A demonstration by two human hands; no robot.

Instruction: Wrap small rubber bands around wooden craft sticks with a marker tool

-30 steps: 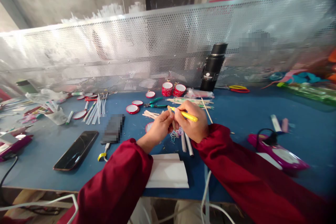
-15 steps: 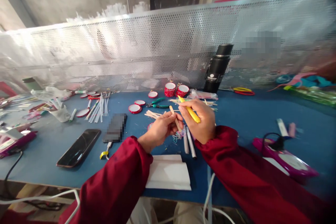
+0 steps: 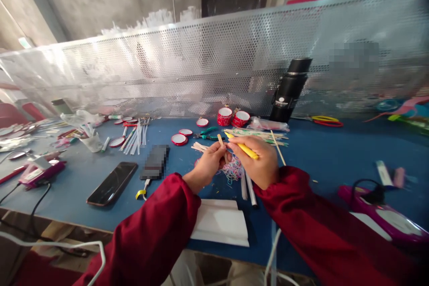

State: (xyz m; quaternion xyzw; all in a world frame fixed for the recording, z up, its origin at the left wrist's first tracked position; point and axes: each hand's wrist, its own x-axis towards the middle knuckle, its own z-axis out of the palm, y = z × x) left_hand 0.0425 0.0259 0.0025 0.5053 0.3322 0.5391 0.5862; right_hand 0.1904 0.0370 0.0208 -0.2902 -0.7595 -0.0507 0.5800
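Now in hand: stick [image 3: 220, 140] and yellow marker [image 3: 248, 151]

Just above the blue table [image 3: 304, 147], the left hand [image 3: 210, 160] grips the stick between thumb and fingers, its upper end jutting up and leaning a little left. The right hand [image 3: 260, 157] is closed round the marker in a writing hold, the tip pointing left and just to the right of the stick's upper end. Below the hands lies a tangle of bands [image 3: 233, 170], with two pale rods [image 3: 250, 190] at its near right side. Loose sticks [image 3: 199, 146] lie just to the far left of the left hand. Farther off are the pliers [image 3: 208, 136], two red drums [image 3: 224, 117] and, to the right, a black flask [image 3: 290, 91]. Nearer, a white sheet [image 3: 221, 223] lies between the forearms, and a phone [image 3: 112, 184] to the left.
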